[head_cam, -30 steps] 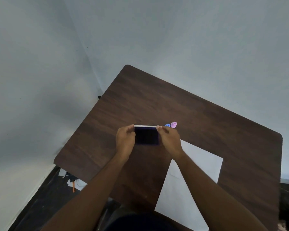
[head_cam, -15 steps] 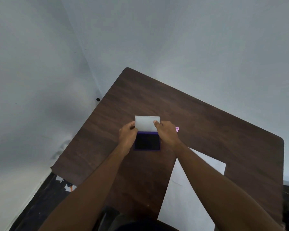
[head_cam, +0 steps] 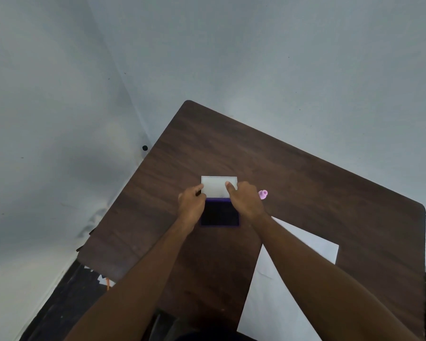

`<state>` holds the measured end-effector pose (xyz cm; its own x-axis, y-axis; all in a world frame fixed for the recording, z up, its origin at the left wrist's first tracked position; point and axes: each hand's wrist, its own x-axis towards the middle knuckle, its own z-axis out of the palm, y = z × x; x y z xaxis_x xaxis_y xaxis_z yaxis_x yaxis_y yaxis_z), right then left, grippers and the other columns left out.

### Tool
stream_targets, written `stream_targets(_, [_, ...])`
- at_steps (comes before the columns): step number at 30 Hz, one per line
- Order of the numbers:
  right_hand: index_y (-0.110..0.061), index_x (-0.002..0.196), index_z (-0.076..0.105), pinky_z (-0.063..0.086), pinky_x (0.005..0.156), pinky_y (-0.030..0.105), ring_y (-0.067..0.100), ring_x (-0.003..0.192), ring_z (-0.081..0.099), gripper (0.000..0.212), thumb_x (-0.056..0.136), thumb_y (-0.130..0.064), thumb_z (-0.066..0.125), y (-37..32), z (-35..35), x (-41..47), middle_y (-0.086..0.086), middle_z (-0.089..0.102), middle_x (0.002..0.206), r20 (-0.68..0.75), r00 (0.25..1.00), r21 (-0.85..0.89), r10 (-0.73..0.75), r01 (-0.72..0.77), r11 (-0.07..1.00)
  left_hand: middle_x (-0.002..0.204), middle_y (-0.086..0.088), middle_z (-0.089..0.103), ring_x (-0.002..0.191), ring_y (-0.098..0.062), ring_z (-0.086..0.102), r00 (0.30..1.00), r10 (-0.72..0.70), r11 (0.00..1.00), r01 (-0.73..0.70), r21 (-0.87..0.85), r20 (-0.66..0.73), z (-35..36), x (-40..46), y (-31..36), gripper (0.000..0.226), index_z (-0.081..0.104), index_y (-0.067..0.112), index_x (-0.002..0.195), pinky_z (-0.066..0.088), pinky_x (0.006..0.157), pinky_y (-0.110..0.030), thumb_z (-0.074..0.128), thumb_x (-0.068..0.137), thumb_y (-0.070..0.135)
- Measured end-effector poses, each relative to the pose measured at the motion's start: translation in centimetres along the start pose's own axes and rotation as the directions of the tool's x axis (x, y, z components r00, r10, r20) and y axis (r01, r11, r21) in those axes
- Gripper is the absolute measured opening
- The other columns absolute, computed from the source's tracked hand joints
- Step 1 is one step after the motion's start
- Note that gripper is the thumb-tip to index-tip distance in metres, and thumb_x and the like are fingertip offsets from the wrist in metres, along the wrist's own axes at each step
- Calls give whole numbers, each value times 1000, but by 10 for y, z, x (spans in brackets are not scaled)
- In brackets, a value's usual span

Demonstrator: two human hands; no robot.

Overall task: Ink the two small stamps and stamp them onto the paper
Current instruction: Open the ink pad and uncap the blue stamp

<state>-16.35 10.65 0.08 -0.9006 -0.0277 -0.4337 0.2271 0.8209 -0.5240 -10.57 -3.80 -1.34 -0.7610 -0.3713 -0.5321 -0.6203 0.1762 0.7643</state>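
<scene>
An ink pad (head_cam: pixel 220 215) with a dark purple face lies open at the middle of the brown table (head_cam: pixel 305 183). Its white lid (head_cam: pixel 217 187) is folded back flat on the far side. My left hand (head_cam: pixel 192 205) grips the lid's left edge. My right hand (head_cam: pixel 244 200) holds the lid's right edge, thumb on top. A small pink stamp (head_cam: pixel 263 193) stands just right of my right hand. The blue stamp is hidden behind that hand. A white sheet of paper (head_cam: pixel 288 286) lies at the near right, partly under my right forearm.
The table sits in a corner between two pale walls. Paper scraps and an orange object (head_cam: pixel 107 283) lie on the dark floor beyond the table's left edge.
The lid has swung from nearly upright to fully folded back, exposing the dark pad. Both hands followed it away from me, and my right hand now covers the blue stamp.
</scene>
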Motion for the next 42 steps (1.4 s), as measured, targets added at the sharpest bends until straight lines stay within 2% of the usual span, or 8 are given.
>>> stream_targets(6, [-4,90,65,43,67,32,25,84,55,26,89,-23,47,19,-30,-19,13,64,92,-190,912,-245,-363,314,917,126,1,55,111,-15,51,970,244,962,-240,132,-19,6,-13,4,38,63,25,120,50,89,-27,51,90,4])
stream_targets(10, [-4,77,63,40,63,28,20,79,51,12,85,-13,64,53,-42,-18,13,63,85,-204,926,-266,-318,260,928,116,1,58,95,-12,57,958,280,954,-285,94,63,24,-25,8,35,67,22,115,47,67,-11,51,90,2])
stream_targets(16, [-6,75,64,41,63,27,16,72,52,18,79,-22,71,67,-30,-12,5,63,78,-92,951,-292,-296,258,921,117,1,64,100,-14,60,961,257,960,-266,88,98,42,-35,21,36,66,18,113,53,85,-27,49,87,-1])
stream_targets(23, [-17,69,43,31,60,25,12,72,40,27,79,-18,68,63,-17,-14,7,57,84,-146,957,-266,-249,204,942,113,8,64,83,0,57,933,327,925,-349,152,153,45,-35,31,39,67,23,107,40,70,0,49,85,-3])
stream_targets(32, [-9,83,60,38,67,24,13,78,45,14,85,-23,59,62,-12,-8,7,61,89,-119,925,-431,-362,280,858,107,10,68,96,-4,61,935,298,941,-321,103,190,47,-44,25,44,61,28,121,46,76,-6,47,90,-2])
stream_targets(34, [-5,73,64,46,66,29,18,71,53,12,82,-11,59,60,-16,-11,9,65,76,-180,909,-346,-375,298,890,108,9,67,98,-6,61,930,319,938,-338,83,181,44,-47,22,42,62,25,123,50,87,-14,48,93,-1])
stream_targets(37, [-5,72,73,47,57,22,12,60,57,12,81,-8,66,58,-26,-23,3,69,68,-404,909,180,-98,184,966,119,4,66,105,-8,60,935,325,938,-337,78,140,40,-48,19,33,62,19,125,50,97,-29,54,95,8])
stream_targets(42, [-10,95,76,59,64,26,22,72,73,19,77,-17,77,61,-41,-47,4,77,81,-84,977,776,198,-61,627,119,7,66,107,-9,61,937,294,953,-303,22,192,42,-50,22,38,61,17,128,49,84,-11,65,91,24])
